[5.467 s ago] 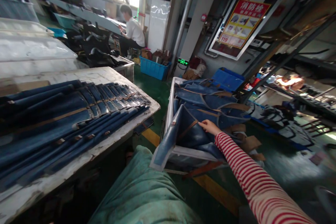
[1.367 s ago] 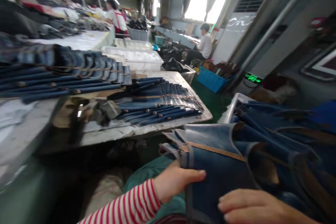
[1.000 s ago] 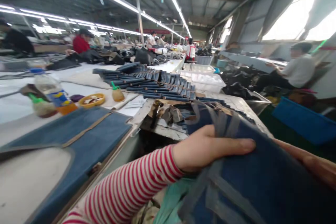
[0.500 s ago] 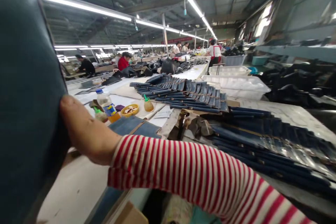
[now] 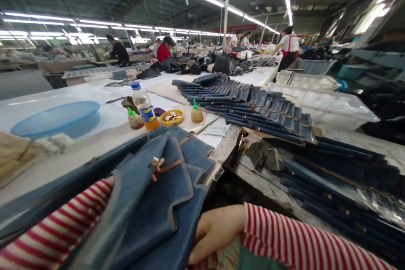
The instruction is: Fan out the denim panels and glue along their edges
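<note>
Dark blue leather panels (image 5: 152, 206) with grey cut edges and brown strips lie overlapped at the front of the table. My left hand (image 5: 158, 169) is mostly covered by a folded blue flap; only its fingertips show, curled at the flap's edge beside a small metal fitting (image 5: 154, 161). At the near right edge of the same leather, my right hand (image 5: 212, 231) has its thumb over the edge and its other fingers curled below, partly out of sight. Another blue panel (image 5: 199, 152) with a brown strip lies just beyond.
Behind the leather stand a drink bottle (image 5: 146, 109), a yellow dish (image 5: 171, 117) of scraps and green-tipped glue bottles (image 5: 196, 114). Stacked blue pieces (image 5: 253, 101) spread to the right, near white bins (image 5: 322, 101). A blue oval basin (image 5: 57, 118) sits left. Co-workers are farther back.
The large blue leather piece held up close on the left has come down to the table front. My right hand moved down and right; my left arm has appeared. The view turned left.
</note>
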`<state>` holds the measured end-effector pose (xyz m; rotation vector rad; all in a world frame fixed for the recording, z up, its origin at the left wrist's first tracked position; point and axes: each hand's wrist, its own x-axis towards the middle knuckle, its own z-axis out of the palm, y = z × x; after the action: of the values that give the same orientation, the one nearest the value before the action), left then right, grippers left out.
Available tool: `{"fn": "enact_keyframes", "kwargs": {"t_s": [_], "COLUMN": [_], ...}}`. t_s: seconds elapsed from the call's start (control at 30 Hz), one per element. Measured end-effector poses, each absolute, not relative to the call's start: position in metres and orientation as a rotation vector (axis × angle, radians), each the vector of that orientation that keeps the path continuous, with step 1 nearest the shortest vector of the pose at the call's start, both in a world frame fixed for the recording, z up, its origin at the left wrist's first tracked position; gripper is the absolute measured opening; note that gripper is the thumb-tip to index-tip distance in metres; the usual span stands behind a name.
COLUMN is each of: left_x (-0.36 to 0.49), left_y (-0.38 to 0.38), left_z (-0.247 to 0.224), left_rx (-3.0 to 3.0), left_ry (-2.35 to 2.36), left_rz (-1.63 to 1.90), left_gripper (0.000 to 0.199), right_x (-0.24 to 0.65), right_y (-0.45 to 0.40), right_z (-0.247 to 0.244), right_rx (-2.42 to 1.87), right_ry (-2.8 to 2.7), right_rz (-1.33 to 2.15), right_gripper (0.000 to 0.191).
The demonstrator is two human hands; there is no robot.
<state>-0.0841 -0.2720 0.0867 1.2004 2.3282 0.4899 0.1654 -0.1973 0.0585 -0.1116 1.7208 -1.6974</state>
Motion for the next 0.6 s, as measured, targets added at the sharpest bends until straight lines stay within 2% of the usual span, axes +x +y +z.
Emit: {"fn": "enact_keyframes", "kwargs": {"t_s": [0.07,0.17,0.33,0.4,0.5,0.6], "left_x": [-0.102,-0.119,-0.131,-0.142,-0.170,-0.196], "left_y": [-0.272,-0.276,-0.276,-0.267,-0.248,-0.230], "left_z": [0.098,0.116,0.134,0.135,0.124,0.106], "left_rx": [1.073,1.001,1.188,1.350,1.496,1.469], "left_ry": [2.203,2.160,2.378,2.480,2.586,2.610], "left_rz": [0.528,0.609,0.571,0.460,0.221,-0.017], "left_gripper": [0.068,0.076,0.067,0.063,0.068,0.073], "right_x": [0.171,0.179,0.188,0.187,0.179,0.169], "right_y": [-0.183,-0.166,-0.150,-0.153,-0.170,-0.197], "right_z": [0.064,0.069,0.074,0.083,0.098,0.104], "right_rx": [-0.062,-0.022,0.075,0.201,0.157,-0.318], "right_ry": [1.594,1.623,1.719,1.992,2.730,3.153], "right_rz": [-1.788,-1.821,-1.914,-1.945,-1.669,-1.092], "right_gripper": [0.028,0.037,0.036,0.031,0.032,0.043]}}
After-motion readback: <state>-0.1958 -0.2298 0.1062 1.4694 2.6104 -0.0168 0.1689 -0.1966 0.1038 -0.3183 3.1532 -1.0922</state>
